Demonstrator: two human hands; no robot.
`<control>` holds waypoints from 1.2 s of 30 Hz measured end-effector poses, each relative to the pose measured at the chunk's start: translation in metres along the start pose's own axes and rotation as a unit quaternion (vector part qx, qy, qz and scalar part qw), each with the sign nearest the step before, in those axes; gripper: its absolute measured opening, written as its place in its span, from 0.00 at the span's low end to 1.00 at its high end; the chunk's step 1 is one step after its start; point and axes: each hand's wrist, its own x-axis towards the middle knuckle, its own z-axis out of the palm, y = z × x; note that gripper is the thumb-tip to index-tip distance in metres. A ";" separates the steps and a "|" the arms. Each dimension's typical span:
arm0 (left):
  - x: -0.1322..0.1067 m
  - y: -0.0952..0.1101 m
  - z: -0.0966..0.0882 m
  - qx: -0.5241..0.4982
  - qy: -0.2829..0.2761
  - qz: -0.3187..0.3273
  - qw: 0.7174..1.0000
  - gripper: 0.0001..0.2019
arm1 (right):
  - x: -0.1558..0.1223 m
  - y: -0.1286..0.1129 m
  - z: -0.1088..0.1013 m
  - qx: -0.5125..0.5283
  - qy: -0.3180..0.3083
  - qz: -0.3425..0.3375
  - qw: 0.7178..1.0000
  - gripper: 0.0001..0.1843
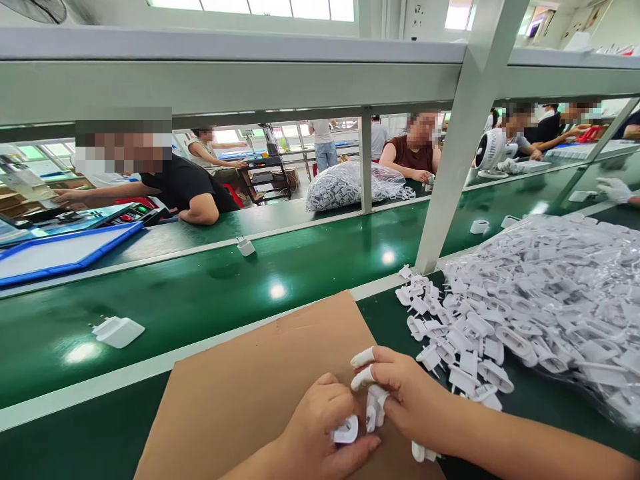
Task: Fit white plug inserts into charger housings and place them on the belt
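Observation:
Over a brown cardboard sheet [250,380] my left hand [315,433] is closed around a small white plastic part [346,430]. Close beside it, my right hand [405,397], with white finger cots on the fingertips, pinches another small white plastic piece [374,410]. The two hands nearly touch. A big heap of the same white plastic parts [540,313] lies just right of my right hand, partly in a clear bag.
A green conveyor belt [200,293] runs across in front with white adapters [118,331] [245,247] on it. A grey frame post [450,160] slants up. Several people sit across the belt; a bag of parts [345,185], a blue tray [60,253] and a small fan [493,152] stand there.

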 end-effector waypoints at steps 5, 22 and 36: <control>0.001 -0.003 0.000 0.044 0.036 -0.006 0.998 0.07 | 0.000 -0.002 -0.004 0.013 0.006 -0.006 1.000 0.20; -0.001 -0.011 0.000 -0.035 0.069 -0.110 0.991 0.09 | -0.001 -0.007 -0.008 0.017 -0.014 0.056 0.998 0.11; -0.001 -0.011 -0.001 -0.043 0.052 -0.108 0.992 0.08 | 0.000 -0.008 -0.011 -0.036 -0.022 0.066 0.997 0.05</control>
